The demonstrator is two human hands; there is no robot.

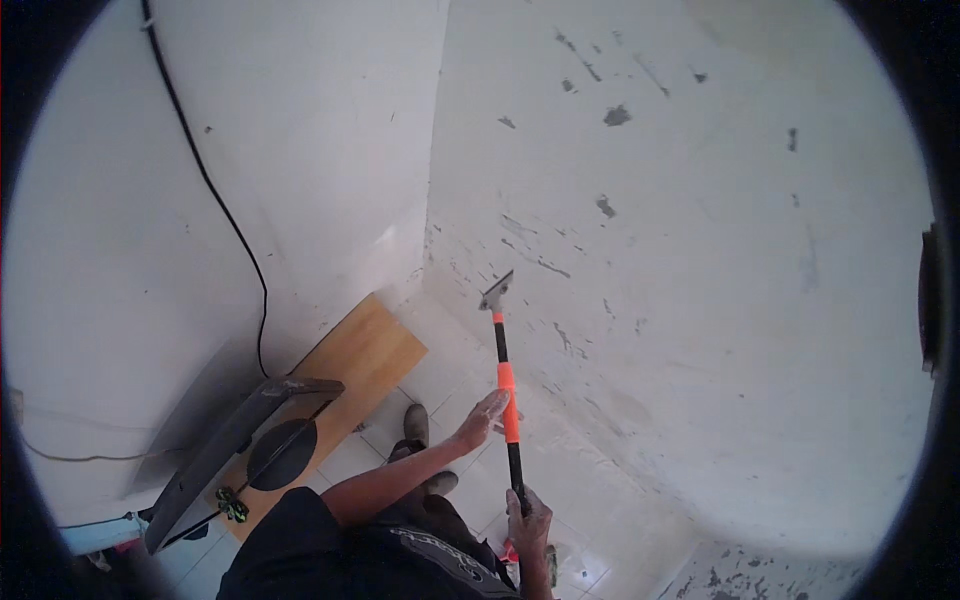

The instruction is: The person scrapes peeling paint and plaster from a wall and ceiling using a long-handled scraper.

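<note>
Closest to my camera, a dark shirt (310, 550) spreads along the lower edge, its lower part cut off by the rim and its print too slanted for me to make out. On my right, a dark object (930, 300) is sliced by the border, and I cannot tell what it is. One long-handled scraper (508, 378) slants up in front of the scuffed wall (700, 300); whether its blade (497, 290) touches the wall, I can't judge from here. I see two hands, both on that handle: the left hand (484, 420) curls around the orange grip (some fingers pass behind it, out of my sight), and the right hand (533, 520) is closed around the black lower end, fingers folded in. I count two shoes (416, 424), one wooden board (370, 345), one dark disc (282, 455) over it, and one black cord (205, 175) hanging down the left-hand wall.
</note>
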